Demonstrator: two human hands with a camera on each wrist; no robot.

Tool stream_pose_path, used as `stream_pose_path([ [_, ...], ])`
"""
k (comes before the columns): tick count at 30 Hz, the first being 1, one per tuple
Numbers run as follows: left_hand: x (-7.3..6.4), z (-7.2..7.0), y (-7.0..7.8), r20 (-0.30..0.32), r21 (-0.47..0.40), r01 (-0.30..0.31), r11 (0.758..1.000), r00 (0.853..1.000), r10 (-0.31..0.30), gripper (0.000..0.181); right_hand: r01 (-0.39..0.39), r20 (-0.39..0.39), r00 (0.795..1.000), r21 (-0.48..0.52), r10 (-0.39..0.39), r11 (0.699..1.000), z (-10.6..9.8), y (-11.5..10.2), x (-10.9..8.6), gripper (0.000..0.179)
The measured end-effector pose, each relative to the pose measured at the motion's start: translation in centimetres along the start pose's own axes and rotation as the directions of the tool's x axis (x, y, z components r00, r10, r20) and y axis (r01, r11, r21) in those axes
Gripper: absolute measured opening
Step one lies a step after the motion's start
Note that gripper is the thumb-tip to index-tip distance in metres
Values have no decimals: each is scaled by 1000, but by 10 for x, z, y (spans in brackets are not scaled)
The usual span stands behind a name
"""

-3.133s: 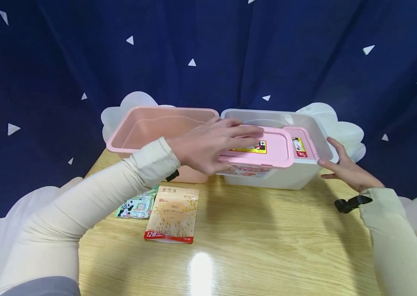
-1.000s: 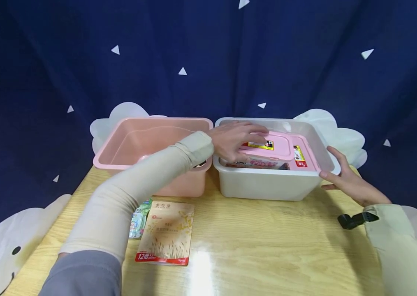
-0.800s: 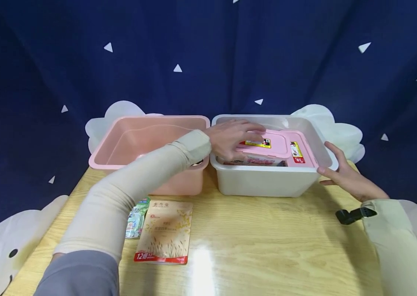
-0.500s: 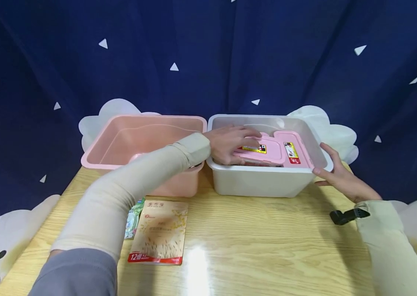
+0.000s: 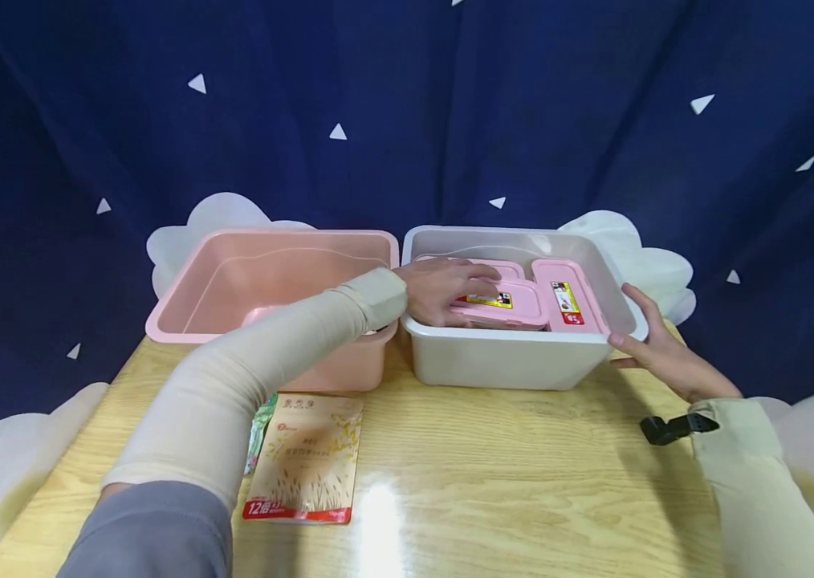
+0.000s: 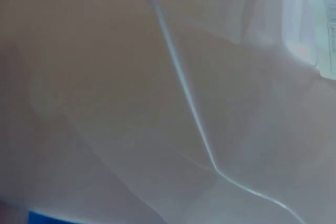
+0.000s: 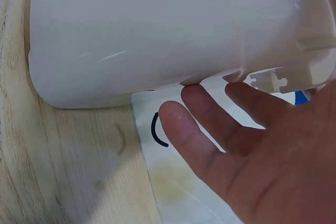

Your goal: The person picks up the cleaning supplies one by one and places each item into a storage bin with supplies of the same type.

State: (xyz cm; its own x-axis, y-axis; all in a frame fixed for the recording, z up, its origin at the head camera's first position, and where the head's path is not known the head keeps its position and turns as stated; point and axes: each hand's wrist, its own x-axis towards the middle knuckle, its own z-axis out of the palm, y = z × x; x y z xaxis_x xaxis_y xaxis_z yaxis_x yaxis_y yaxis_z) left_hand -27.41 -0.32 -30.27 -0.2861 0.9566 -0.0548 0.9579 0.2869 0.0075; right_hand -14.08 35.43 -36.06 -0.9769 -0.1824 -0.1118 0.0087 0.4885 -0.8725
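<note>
Inside the white plastic bin (image 5: pixel 494 361), my left hand (image 5: pixel 439 291) grips a pink-lidded box (image 5: pixel 522 303), with fingers over the lid and thumb at its near side. The box lies low, below the front rim. To its right sits another pink-lidded box (image 5: pixel 569 297), turned lengthwise, and a further pink lid (image 5: pixel 504 266) shows behind. My right hand (image 5: pixel 667 357) rests at the bin's right front corner, thumb and index finger at the rim. In the right wrist view, spread fingers (image 7: pixel 186 129) touch the outer wall. The left wrist view is blurred and dim.
Left of the white bin stands a pink bin (image 5: pixel 186 301), partly covered by my left forearm, with something pink inside. In front lie a beige pouch (image 5: pixel 309 457) with a red lower edge and a green packet (image 5: pixel 259 429). A dark blue curtain (image 5: pixel 407 104) hangs behind.
My left hand has moved the pink-lidded box right and down, from above the white bin's left rim to low inside it. My right hand has stayed at the bin's corner. The view has shifted slightly.
</note>
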Motion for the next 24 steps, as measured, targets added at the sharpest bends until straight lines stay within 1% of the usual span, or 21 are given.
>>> stream_pose_path([
  [4,4,3,0,-6,-6,-11,1000,1000,11,57,16,-8,1000,23,-15,1000,-2,2,-5,84],
  [7,7,4,1,-15,-14,-34,999,999,34,55,24,-7,1000,32,-23,999,-3,3,-7,84],
  [14,11,8,0,-31,-29,-93,995,995,93,49,11,-11,1000,10,-11,1000,-2,2,-8,84],
  [16,12,9,-1,-30,-37,-101,994,995,100,49,8,-8,1000,9,-7,1000,-3,2,-9,84],
  [24,13,11,-3,14,-83,-67,994,998,69,53,-1,-13,1000,0,1,1000,-3,2,-8,85],
])
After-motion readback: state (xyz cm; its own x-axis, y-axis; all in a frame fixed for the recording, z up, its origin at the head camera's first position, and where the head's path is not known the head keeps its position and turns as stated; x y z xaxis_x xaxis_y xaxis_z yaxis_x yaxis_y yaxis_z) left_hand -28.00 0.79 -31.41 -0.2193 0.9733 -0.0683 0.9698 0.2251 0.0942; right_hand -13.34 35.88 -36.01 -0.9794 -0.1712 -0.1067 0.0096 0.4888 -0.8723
